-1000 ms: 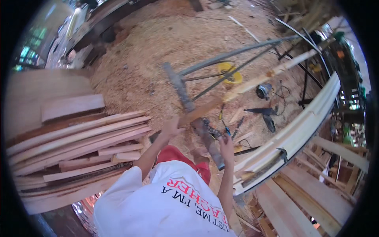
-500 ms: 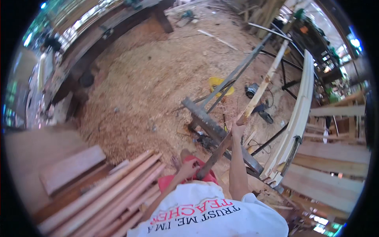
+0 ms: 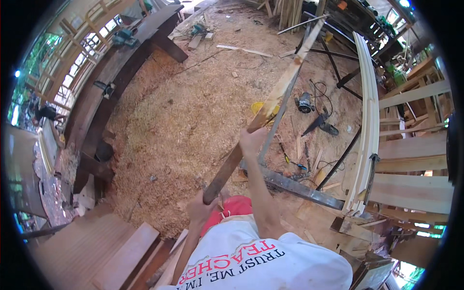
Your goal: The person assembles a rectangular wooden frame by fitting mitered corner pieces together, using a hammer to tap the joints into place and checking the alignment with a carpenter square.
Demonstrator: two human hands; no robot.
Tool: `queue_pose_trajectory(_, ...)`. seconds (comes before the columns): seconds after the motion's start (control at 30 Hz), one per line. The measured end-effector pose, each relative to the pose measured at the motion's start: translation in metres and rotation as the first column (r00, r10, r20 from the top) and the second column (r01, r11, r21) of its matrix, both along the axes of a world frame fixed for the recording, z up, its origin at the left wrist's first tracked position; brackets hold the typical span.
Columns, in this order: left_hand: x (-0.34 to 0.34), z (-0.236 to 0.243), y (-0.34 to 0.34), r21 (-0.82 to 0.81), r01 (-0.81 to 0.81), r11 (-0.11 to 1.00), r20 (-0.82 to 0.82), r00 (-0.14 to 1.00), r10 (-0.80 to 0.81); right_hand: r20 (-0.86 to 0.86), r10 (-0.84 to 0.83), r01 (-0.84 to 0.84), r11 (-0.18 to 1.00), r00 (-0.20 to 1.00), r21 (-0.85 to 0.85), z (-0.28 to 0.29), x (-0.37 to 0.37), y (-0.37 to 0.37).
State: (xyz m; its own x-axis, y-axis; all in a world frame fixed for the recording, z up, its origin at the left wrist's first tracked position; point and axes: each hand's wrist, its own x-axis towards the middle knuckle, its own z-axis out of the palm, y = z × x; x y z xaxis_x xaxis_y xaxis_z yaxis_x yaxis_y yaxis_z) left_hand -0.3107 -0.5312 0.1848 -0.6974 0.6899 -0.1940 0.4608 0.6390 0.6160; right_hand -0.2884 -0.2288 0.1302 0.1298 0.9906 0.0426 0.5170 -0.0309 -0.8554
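A long, narrow timber board (image 3: 280,92), brown near me and paler toward the far end, slants from my waist up to the upper right. My left hand (image 3: 199,207) grips its near end, just in front of my red shorts. Further along, my right hand (image 3: 251,141) is closed around the same board, arm stretched forward. Beneath and to the right of it stands a grey metal trestle (image 3: 304,189) with a long rail. A yellow round object (image 3: 258,107) on the sawdust is partly hidden behind the board.
A corded power tool (image 3: 303,102) and a dark tool (image 3: 319,124) lie in the sawdust. Long pale strips (image 3: 367,121) run along the right. A heavy timber beam (image 3: 118,72) crosses the left side, and planks (image 3: 128,256) lie at lower left.
My right hand moved from low beside the trestle onto the board, further forward. The board has risen into a steeper line across the view and shifted left of the trestle's crosspiece.
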Motion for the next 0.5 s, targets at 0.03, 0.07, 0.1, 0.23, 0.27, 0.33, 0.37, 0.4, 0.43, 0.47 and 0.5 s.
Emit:
queue_pose_trajectory(0.03, -0.012, -0.002, -0.009, 0.003, 0.011, 1.000, -0.008, 1.000, -0.011, 0.000, 0.009, -0.009, 1.000, 1.000, -0.014, -0.002, -0.016, -0.005)
queue_pose_trajectory(0.07, -0.025, -0.008, -0.016, -0.060, -0.001, 0.998, -0.056, 0.998, -0.003, -0.003, 0.019, -0.019, 0.999, 1.000, -0.027, -0.002, -0.032, -0.011)
queue_pose_trajectory(0.1, -0.040, -0.011, -0.018, -0.123, -0.013, 0.992, -0.105, 0.994, 0.000, -0.060, 0.038, -0.043, 0.996, 0.997, -0.077, 0.005, -0.050, -0.014)
queue_pose_trajectory(0.23, -0.095, 0.003, -0.001, -0.040, -0.060, 0.997, -0.013, 0.998, 0.059, -0.094, 0.064, -0.078, 0.984, 0.994, -0.159, 0.037, -0.114, -0.002)
queue_pose_trajectory(0.27, -0.111, 0.002, 0.006, -0.047, -0.063, 0.997, -0.064, 0.996, 0.060, -0.117, 0.064, -0.085, 0.979, 0.991, -0.187, 0.036, -0.131, 0.006)
queue_pose_trajectory(0.33, -0.140, 0.000, 0.020, -0.056, -0.060, 0.997, -0.118, 0.992, 0.053, -0.143, 0.057, -0.088, 0.972, 0.988, -0.217, 0.027, -0.161, 0.022)
queue_pose_trajectory(0.37, -0.153, 0.000, 0.029, -0.033, -0.075, 0.997, -0.114, 0.991, 0.070, -0.172, 0.065, -0.102, 0.971, 0.983, -0.216, 0.022, -0.177, 0.031)
queue_pose_trajectory(0.4, -0.169, -0.003, 0.040, -0.006, -0.087, 0.996, -0.106, 0.991, 0.086, -0.196, 0.071, -0.113, 0.971, 0.978, -0.211, 0.016, -0.192, 0.042)
queue_pose_trajectory(0.43, -0.189, -0.008, 0.056, -0.004, -0.072, 0.997, -0.105, 0.992, 0.071, -0.195, 0.056, -0.098, 0.973, 0.979, -0.209, 0.009, -0.209, 0.058)
queue_pose_trajectory(0.47, -0.210, -0.014, 0.076, -0.053, -0.046, 0.998, -0.063, 0.997, 0.042, -0.169, 0.069, -0.104, 0.973, 0.983, -0.207, 0.002, -0.226, 0.079)
queue_pose_trajectory(0.5, -0.232, -0.022, 0.100, -0.102, -0.021, 0.995, -0.016, 1.000, 0.019, -0.138, 0.086, -0.114, 0.972, 0.987, -0.205, -0.007, -0.243, 0.100)
